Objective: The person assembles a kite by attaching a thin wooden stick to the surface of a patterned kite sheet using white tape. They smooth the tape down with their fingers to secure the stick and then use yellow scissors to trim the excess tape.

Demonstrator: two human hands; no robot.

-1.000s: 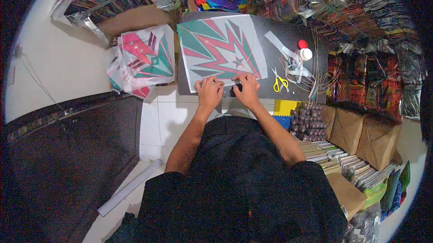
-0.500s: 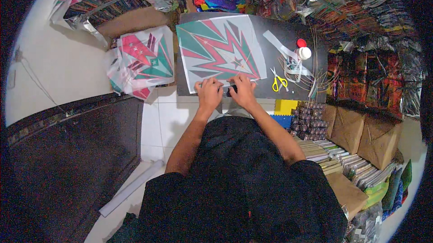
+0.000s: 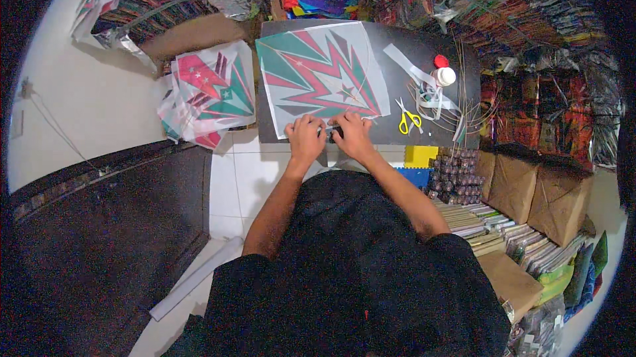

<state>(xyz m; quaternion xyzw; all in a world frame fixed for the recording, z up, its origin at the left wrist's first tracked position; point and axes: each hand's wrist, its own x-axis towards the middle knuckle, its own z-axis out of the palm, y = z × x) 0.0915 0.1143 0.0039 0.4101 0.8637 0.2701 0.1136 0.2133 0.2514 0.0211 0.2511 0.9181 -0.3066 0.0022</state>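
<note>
Sheet (image 3: pixel 319 75), star-printed, lies on table (image 3: pixel 391 133); left hand (image 3: pixel 307 137) and right hand (image 3: pixel 352 134) curl at its near edge; grip cannot be determined.

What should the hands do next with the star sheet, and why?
Maybe slide the right hand gently along the near edge of the star sheet, toward its right corner. That corner has no hand on it, while the left hand and right hand sit close together farther left.
</note>
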